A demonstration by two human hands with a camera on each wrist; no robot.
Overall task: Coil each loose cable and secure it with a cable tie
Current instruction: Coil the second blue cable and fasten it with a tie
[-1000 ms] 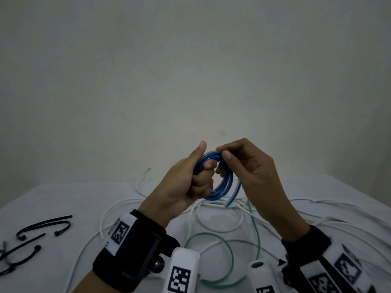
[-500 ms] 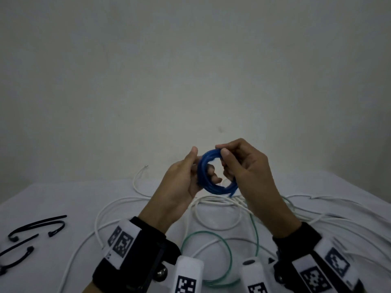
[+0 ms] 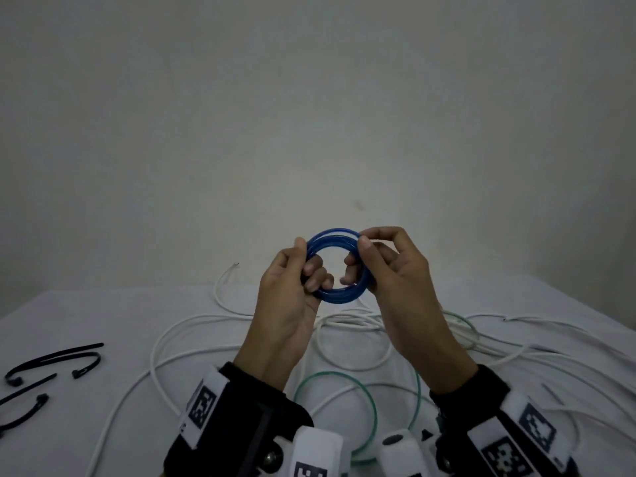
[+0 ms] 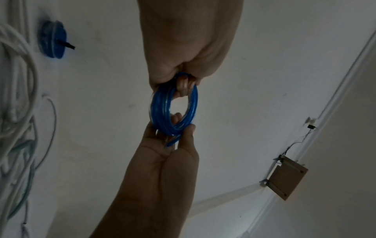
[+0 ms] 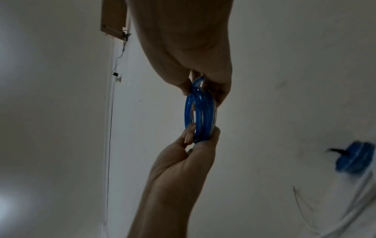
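Together the two hands hold one blue coil (image 3: 339, 266) up in the air above the table (image 3: 86, 315), each on an opposite side of the ring. The left hand (image 3: 292, 304) has its thumb on the outside and its fingers curled through the middle, clamping the turns into one bundle; the right hand (image 3: 395, 287) pinches the far side between thumb and curled fingers, probably to keep the springy loops from fanning apart. In the left wrist view a short free end (image 4: 173, 141) pokes out by the right hand's pinch, so that grip seems also to trap the tail. The coil looks finished but bears no tie, so I judge the coiling of this cable done and the binding next. Below and to the left of the grip, well apart, black ties (image 3: 51, 363) lie on the table; fetching one means one hand must let go while the other holds all the turns alone. Straight beneath the hands sprawl white cables (image 3: 192, 342) and a green cable (image 3: 373, 407), uncoiled. Another blue coil (image 4: 52, 41), seemingly tied, lies on the table beyond.
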